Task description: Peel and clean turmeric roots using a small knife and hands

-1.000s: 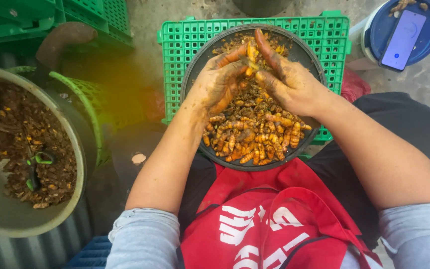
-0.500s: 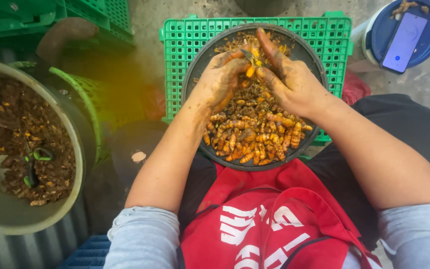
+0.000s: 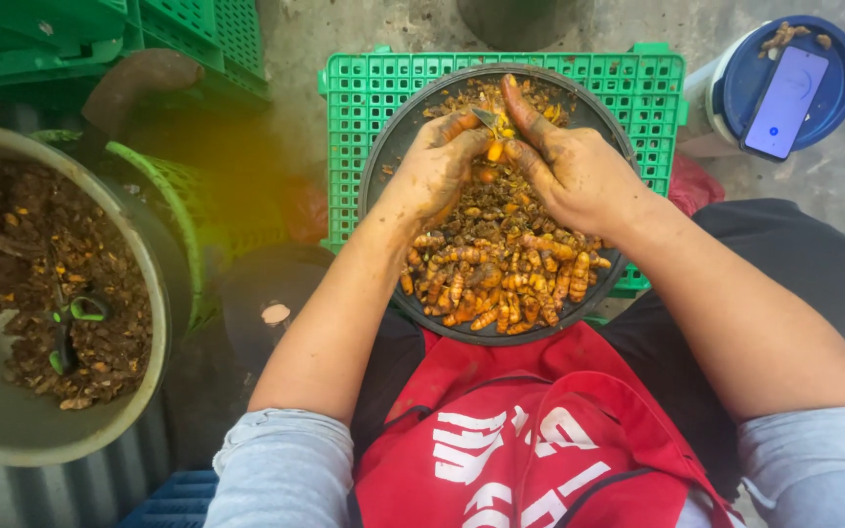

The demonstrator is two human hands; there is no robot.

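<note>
A round dark basin (image 3: 383, 171) rests on my lap, on a green plastic crate (image 3: 354, 108), and holds a heap of orange turmeric roots (image 3: 506, 279). Over its far half my left hand (image 3: 437, 166) grips one turmeric piece (image 3: 493, 152). Against that piece my right hand (image 3: 574, 171) holds a small blade (image 3: 484, 117), forefinger stretched forward. Both hands are stained with soil and yellow juice. Peelings lie at the basin's far side.
A large grey tub (image 3: 12, 440) of brown peelings with a green-handled tool (image 3: 75, 313) stands at the left. A green basket (image 3: 173, 196) and green crates (image 3: 100, 29) are behind it. A phone (image 3: 784, 103) lies on a blue-lidded bucket (image 3: 833, 59) at top right.
Both hands have stayed over the basin's far half, working the same turmeric piece. The fingers have shifted slightly and closed more tightly around it.
</note>
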